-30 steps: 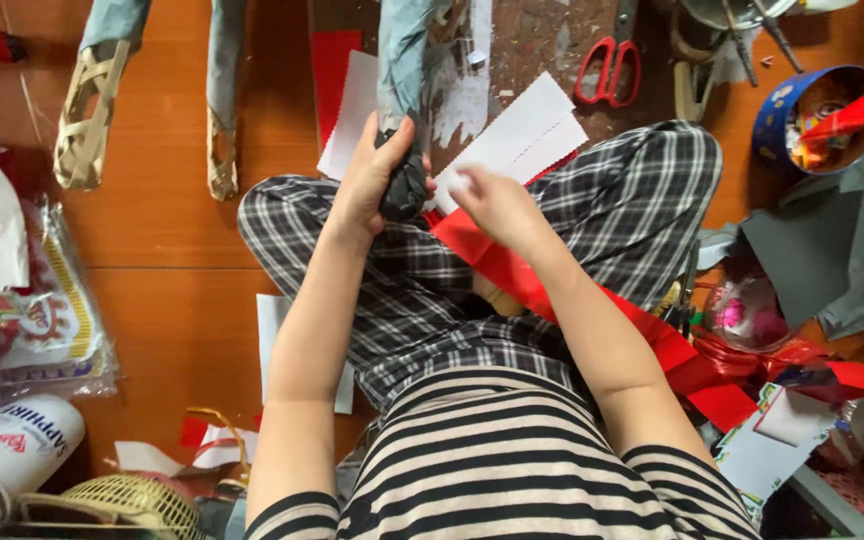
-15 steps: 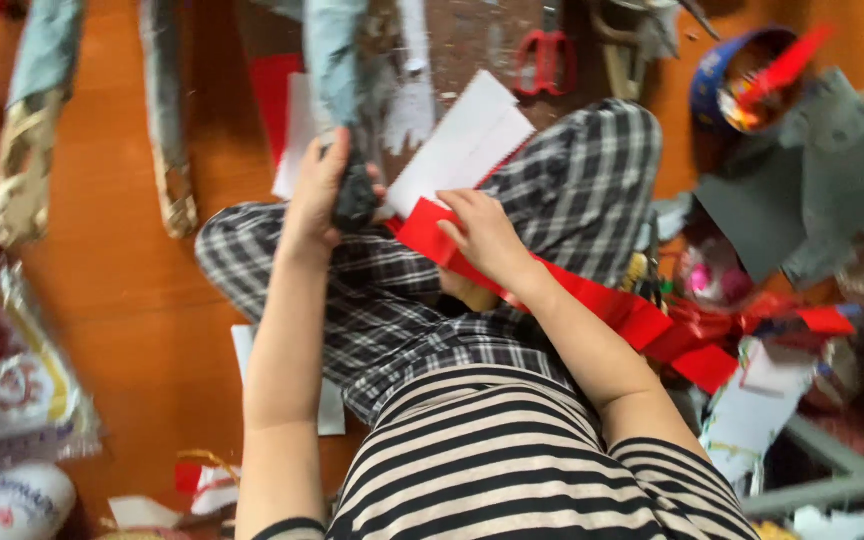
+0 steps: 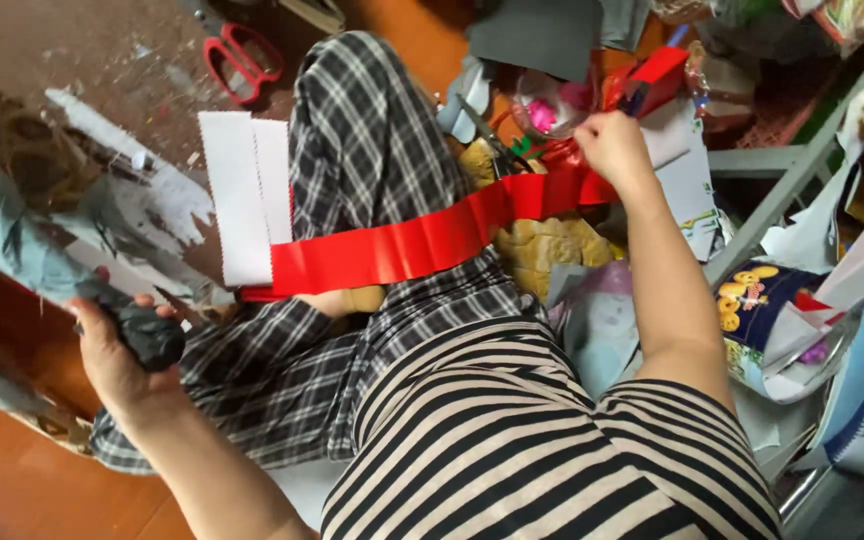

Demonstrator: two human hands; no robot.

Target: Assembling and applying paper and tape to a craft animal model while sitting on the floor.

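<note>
A cluttered home craft corner: a person sits on a wooden floor [image 3: 12, 490] amid red-handled scissors [image 3: 242, 62], grey card sheets [image 3: 542, 35], paper scraps [image 3: 852, 290], and a metal shelf frame [image 3: 802, 170] along the right edge.

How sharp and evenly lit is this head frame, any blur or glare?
Head view: even daylight, no hard shadows; slight glare streaks on the red paper strip; the left hand and grey paper-covered piece look a bit soft; the right hand and red scissors read sharp.

red ribbon [image 3: 422, 243] | glossy, stretched taut across lap (slightly creased) | dark lump [image 3: 149, 335] | gripped
</note>
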